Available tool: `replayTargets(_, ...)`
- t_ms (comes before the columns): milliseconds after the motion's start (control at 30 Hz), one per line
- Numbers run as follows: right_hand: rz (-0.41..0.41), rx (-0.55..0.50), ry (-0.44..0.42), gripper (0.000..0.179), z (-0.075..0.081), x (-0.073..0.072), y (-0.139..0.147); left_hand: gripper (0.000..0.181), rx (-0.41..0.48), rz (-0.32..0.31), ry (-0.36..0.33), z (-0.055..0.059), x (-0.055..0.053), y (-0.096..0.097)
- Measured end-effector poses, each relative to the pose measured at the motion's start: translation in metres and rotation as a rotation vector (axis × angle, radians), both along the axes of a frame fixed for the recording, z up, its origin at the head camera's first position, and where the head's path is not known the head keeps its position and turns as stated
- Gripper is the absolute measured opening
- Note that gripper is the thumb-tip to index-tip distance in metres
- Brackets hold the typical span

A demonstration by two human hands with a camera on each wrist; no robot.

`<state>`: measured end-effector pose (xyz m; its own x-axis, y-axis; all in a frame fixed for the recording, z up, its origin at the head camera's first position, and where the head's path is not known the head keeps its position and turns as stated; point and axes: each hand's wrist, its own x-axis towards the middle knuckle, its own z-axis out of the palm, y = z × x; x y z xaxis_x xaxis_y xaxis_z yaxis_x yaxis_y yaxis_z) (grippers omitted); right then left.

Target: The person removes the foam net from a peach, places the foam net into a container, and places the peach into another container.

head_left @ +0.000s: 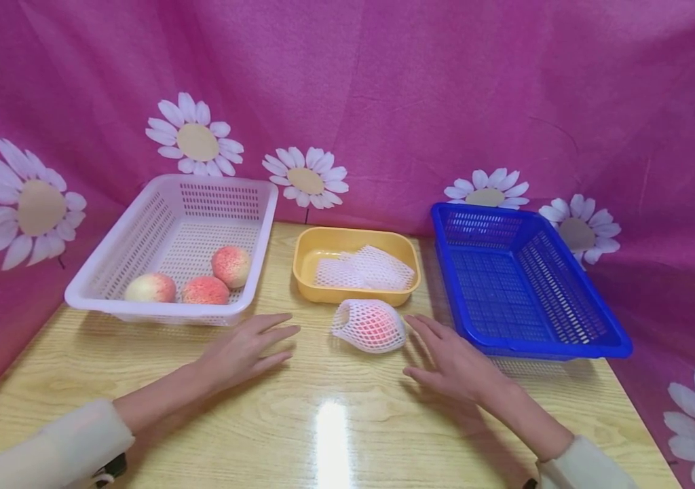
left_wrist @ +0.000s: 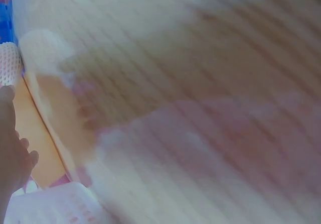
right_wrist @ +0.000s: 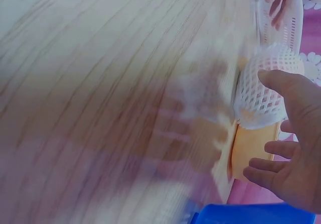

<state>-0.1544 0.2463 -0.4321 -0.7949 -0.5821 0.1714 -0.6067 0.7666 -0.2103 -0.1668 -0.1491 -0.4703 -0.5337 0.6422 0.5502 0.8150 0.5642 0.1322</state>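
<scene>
A peach in a white foam net (head_left: pixel 374 327) lies on the table in front of the yellow tray (head_left: pixel 307 292). My right hand (head_left: pixel 451 356) is just right of it, fingers spread and relaxed, holding nothing. In the right wrist view the thumb of the right hand (right_wrist: pixel 296 133) overlaps the netted peach (right_wrist: pixel 263 91); whether they touch I cannot tell. My left hand (head_left: pixel 250 350) hovers over the table left of the netted peach, fingers extended and nothing in them. Several white foam nets (head_left: pixel 372 268) lie flat inside the yellow tray.
A white basket (head_left: pixel 103 258) at the left holds three peaches (head_left: pixel 205 291), all without nets. To the right stands a blue basket (head_left: pixel 460 305) with nothing seen inside. Behind everything hangs a magenta cloth (head_left: pixel 353 102) printed with white daisies. Light reflects off the wooden table (head_left: pixel 250 435).
</scene>
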Motion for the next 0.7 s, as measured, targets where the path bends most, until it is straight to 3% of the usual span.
replayTargets(700,0.048,-0.039,0.009,0.093,0.001,-0.008,-0.020,0.044,-0.001,-0.046,-0.031,0.008,-0.006,0.035)
